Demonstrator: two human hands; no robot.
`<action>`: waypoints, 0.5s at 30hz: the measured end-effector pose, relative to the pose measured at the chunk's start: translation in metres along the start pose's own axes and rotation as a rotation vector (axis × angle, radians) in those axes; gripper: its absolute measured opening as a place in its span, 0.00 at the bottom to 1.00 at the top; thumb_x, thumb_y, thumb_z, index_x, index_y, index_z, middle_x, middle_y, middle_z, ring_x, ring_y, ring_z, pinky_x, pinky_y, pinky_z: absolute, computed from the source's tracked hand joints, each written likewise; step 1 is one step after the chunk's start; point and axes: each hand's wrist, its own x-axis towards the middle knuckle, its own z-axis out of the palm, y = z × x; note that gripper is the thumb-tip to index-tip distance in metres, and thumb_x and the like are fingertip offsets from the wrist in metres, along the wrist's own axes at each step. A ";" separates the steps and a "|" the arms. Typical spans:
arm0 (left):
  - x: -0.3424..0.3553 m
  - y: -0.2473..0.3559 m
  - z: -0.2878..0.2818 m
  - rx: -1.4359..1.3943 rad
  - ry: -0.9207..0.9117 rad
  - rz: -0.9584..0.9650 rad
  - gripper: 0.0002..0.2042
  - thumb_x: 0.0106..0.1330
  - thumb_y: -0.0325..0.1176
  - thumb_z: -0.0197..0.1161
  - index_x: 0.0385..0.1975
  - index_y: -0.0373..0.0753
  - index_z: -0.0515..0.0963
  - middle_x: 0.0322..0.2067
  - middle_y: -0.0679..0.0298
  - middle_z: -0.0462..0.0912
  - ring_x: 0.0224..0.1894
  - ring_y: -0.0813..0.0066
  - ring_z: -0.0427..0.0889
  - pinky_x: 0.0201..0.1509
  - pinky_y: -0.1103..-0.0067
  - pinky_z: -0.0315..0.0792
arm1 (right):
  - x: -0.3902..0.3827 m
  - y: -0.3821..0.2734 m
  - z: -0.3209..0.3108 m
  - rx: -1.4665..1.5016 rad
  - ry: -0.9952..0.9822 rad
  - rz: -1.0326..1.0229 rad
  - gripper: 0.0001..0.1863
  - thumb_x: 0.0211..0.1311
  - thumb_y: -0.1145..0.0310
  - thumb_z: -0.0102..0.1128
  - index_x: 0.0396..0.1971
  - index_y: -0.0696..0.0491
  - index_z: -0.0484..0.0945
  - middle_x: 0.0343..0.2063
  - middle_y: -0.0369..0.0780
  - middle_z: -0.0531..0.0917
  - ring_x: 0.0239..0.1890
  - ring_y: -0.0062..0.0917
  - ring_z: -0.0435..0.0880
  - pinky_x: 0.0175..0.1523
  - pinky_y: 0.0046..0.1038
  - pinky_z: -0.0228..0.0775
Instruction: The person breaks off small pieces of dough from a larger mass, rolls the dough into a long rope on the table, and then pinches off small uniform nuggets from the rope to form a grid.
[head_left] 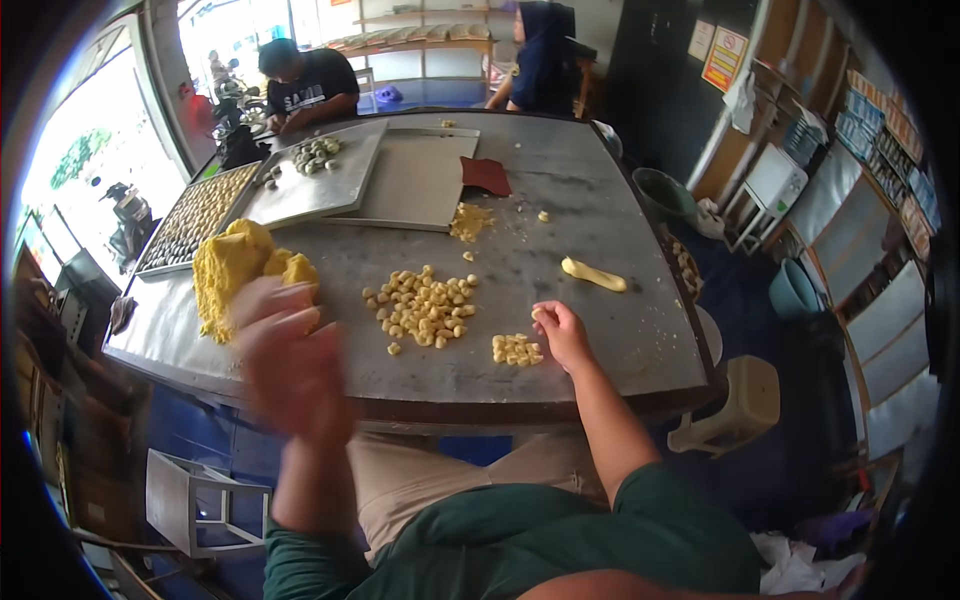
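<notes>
My right hand (564, 334) pinches a small piece of pale yellow dough (537, 313) between its fingertips. Just left of it on the metal table (640, 330) lies a tight cluster of small cut dough pieces (515, 350). A thick roll of dough (593, 274) rests beyond this hand, slightly to the right. My left hand (290, 350) is raised and smeared by motion, so its fingers are unclear. It overlaps the near side of a large yellow dough mound (225, 280) in the picture. Between the hands sits a pile of small dough balls (425, 305).
Two overlapping metal trays, the upper one (350, 185) bearing dark-greenish pieces, stand farther back. A filled tray (200, 215) sits at the left edge. Near a red-brown scraper (485, 176) are crumbs. One person (315, 85) works across the table; another (545, 60) is behind. A stool (735, 400) stands right.
</notes>
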 end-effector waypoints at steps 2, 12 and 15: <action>0.040 0.022 -0.070 -0.035 0.131 0.269 0.14 0.69 0.37 0.62 0.49 0.36 0.76 0.47 0.51 0.80 0.53 0.56 0.77 0.62 0.57 0.69 | -0.002 -0.015 0.013 0.038 -0.004 0.040 0.13 0.74 0.69 0.59 0.53 0.56 0.79 0.37 0.35 0.84 0.36 0.16 0.82 0.47 0.23 0.76; 0.058 0.044 -0.098 0.183 0.048 0.272 0.13 0.69 0.37 0.62 0.47 0.37 0.76 0.45 0.52 0.80 0.52 0.57 0.77 0.61 0.58 0.69 | 0.003 -0.004 0.017 -0.008 0.019 -0.028 0.23 0.78 0.68 0.54 0.69 0.55 0.71 0.39 0.34 0.83 0.35 0.15 0.79 0.46 0.21 0.76; 0.059 0.030 -0.097 0.227 0.021 0.248 0.13 0.69 0.37 0.62 0.47 0.37 0.76 0.45 0.52 0.80 0.51 0.57 0.77 0.61 0.58 0.69 | 0.013 0.021 0.022 0.334 0.033 -0.082 0.21 0.79 0.62 0.54 0.65 0.54 0.75 0.46 0.37 0.87 0.49 0.22 0.86 0.50 0.21 0.76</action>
